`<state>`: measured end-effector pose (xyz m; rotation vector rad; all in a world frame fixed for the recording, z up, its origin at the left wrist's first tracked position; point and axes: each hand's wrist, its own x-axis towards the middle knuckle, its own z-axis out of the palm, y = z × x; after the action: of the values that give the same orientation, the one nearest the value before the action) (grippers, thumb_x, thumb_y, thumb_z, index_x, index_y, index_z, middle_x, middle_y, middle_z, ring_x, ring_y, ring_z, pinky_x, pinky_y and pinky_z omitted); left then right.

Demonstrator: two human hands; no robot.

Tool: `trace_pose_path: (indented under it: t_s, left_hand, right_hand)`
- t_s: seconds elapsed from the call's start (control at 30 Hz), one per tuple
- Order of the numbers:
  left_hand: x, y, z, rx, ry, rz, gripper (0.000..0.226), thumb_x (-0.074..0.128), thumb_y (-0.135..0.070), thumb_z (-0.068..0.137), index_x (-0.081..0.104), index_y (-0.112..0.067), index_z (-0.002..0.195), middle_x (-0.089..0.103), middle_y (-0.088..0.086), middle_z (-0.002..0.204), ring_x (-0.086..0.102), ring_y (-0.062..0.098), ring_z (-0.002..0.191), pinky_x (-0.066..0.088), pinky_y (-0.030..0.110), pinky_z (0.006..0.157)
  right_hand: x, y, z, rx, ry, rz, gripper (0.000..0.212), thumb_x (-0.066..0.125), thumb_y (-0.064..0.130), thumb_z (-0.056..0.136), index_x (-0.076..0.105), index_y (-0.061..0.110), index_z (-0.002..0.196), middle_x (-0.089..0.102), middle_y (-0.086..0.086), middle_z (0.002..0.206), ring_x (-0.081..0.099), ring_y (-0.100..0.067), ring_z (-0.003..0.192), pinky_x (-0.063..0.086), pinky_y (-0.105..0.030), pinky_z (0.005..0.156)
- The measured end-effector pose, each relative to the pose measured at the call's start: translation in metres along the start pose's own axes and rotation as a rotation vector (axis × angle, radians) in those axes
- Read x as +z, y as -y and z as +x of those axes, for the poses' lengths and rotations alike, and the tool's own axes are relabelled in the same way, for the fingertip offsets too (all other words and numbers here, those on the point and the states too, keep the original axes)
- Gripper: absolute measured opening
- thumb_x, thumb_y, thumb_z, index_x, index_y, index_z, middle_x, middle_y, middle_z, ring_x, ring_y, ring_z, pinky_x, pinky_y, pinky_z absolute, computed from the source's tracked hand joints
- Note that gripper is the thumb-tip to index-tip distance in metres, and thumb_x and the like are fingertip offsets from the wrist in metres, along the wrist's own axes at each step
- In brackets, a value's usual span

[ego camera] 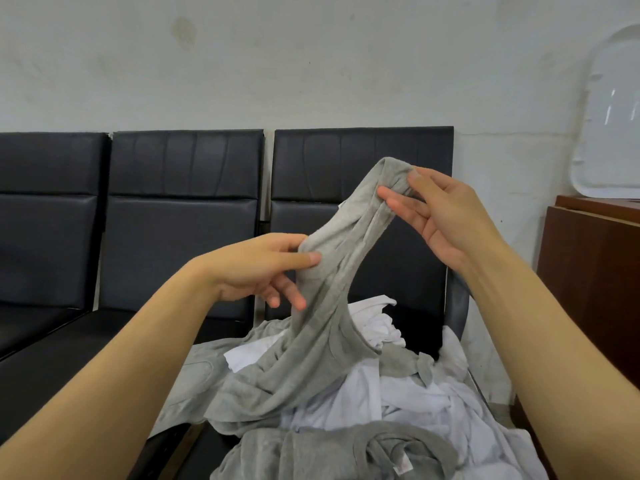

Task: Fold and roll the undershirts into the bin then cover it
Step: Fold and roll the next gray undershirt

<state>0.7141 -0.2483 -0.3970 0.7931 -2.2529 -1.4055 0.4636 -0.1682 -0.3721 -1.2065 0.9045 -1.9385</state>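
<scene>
The white lid (609,112) is cut off by the right edge. The pile of undershirts (346,427) runs past the bottom edge, hiding the seat beneath.

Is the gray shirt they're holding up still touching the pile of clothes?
Touching. In the head view, both hands, left and right, lift the top of the gray shirt, but its bottom drapes onto the pile of clothes.
</scene>
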Motion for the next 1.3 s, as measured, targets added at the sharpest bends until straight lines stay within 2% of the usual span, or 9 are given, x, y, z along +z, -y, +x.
trace_pose_path:
  t_s: [0.23, 0.47, 0.53, 0.63, 0.73, 0.83, 1.0, 1.17, 1.3]
  left_hand:
    - [0.002, -0.033, -0.011, 0.147, -0.091, -0.372, 0.032, 0.049, -0.028, 0.105, 0.064, -0.004, 0.119, 0.066, 0.012, 0.098, 0.053, 0.006, 0.037, 0.030, 0.013, 0.025]
    - [0.000, -0.045, -0.016, 0.244, -0.180, -0.512, 0.022, 0.065, -0.031, 0.084, 0.075, -0.022, 0.067, 0.056, -0.013, 0.062, 0.054, 0.000, 0.046, 0.034, 0.006, 0.033]
    - [-0.004, -0.042, -0.015, 0.243, -0.179, -0.496, 0.013, 0.067, -0.022, 0.082, 0.080, -0.017, 0.084, 0.059, -0.009, 0.069, 0.055, 0.000, 0.046, 0.036, 0.007, 0.034]
    - [-0.011, -0.041, -0.014, 0.222, -0.237, -0.546, 0.037, 0.069, -0.016, 0.082, 0.069, -0.008, 0.118, 0.064, -0.005, 0.080, 0.053, 0.000, 0.042, 0.035, 0.007, 0.033]
    - [-0.015, -0.044, -0.019, 0.251, -0.279, -0.578, 0.022, 0.064, -0.016, 0.092, 0.067, -0.012, 0.113, 0.067, -0.009, 0.077, 0.051, -0.001, 0.039, 0.033, 0.006, 0.032]
    - [-0.019, -0.047, -0.023, 0.278, -0.316, -0.615, 0.009, 0.059, -0.016, 0.099, 0.065, -0.014, 0.105, 0.066, -0.011, 0.071, 0.050, -0.001, 0.038, 0.034, 0.006, 0.033]
    - [-0.025, -0.051, -0.030, 0.316, -0.379, -0.713, 0.008, 0.059, -0.016, 0.099, 0.066, -0.014, 0.104, 0.065, -0.010, 0.073, 0.051, -0.001, 0.040, 0.037, 0.007, 0.034]
    - [-0.030, -0.052, -0.033, 0.338, -0.438, -0.787, 0.009, 0.057, -0.015, 0.103, 0.065, -0.015, 0.100, 0.065, -0.012, 0.067, 0.050, -0.001, 0.038, 0.035, 0.006, 0.033]
    - [-0.034, -0.050, -0.033, 0.341, -0.453, -0.831, 0.007, 0.059, -0.014, 0.101, 0.065, -0.015, 0.099, 0.063, -0.012, 0.069, 0.051, -0.002, 0.040, 0.034, 0.006, 0.033]
  right_hand:
    - [-0.004, -0.015, 0.002, 0.244, 0.085, 0.294, 0.033, 0.058, 0.003, 0.102, 0.058, -0.011, 0.132, 0.071, -0.027, 0.123, 0.072, -0.034, 0.113, 0.061, -0.033, 0.091]
    - [-0.003, -0.025, 0.007, 0.311, 0.220, -0.080, 0.037, 0.060, 0.012, 0.103, 0.059, 0.004, 0.140, 0.065, -0.018, 0.137, 0.072, -0.028, 0.113, 0.061, -0.031, 0.087]
    - [-0.002, -0.018, 0.004, 0.276, 0.262, -0.243, 0.031, 0.059, 0.014, 0.104, 0.065, 0.009, 0.134, 0.069, -0.012, 0.133, 0.074, -0.026, 0.108, 0.061, -0.031, 0.085]
    - [0.002, 0.001, -0.008, 0.184, 0.338, -0.591, 0.022, 0.058, 0.025, 0.106, 0.072, 0.019, 0.121, 0.077, -0.001, 0.116, 0.076, -0.017, 0.097, 0.057, -0.027, 0.077]
    - [0.003, 0.011, -0.018, 0.195, 0.457, -0.896, 0.022, 0.056, 0.036, 0.105, 0.072, 0.025, 0.117, 0.079, 0.003, 0.103, 0.075, -0.014, 0.083, 0.053, -0.025, 0.071]
    - [0.004, 0.003, -0.022, 0.359, 0.581, -1.031, 0.038, 0.048, 0.051, 0.105, 0.065, 0.026, 0.127, 0.079, 0.002, 0.104, 0.077, -0.020, 0.091, 0.055, -0.029, 0.076]
    - [0.004, -0.018, -0.024, 0.664, 0.755, -0.835, 0.072, 0.033, 0.073, 0.093, 0.043, 0.028, 0.149, 0.075, -0.007, 0.122, 0.074, -0.028, 0.110, 0.056, -0.041, 0.097]
    - [0.016, -0.032, -0.033, 0.645, 0.953, -0.648, 0.074, 0.060, 0.044, 0.098, 0.015, 0.040, 0.157, 0.068, -0.014, 0.135, 0.069, -0.033, 0.119, 0.054, -0.050, 0.104]
    - [0.031, -0.053, -0.033, 0.494, 0.752, -0.539, 0.065, 0.068, 0.029, 0.100, 0.032, 0.030, 0.154, 0.072, -0.007, 0.129, 0.069, -0.029, 0.119, 0.057, -0.041, 0.098]
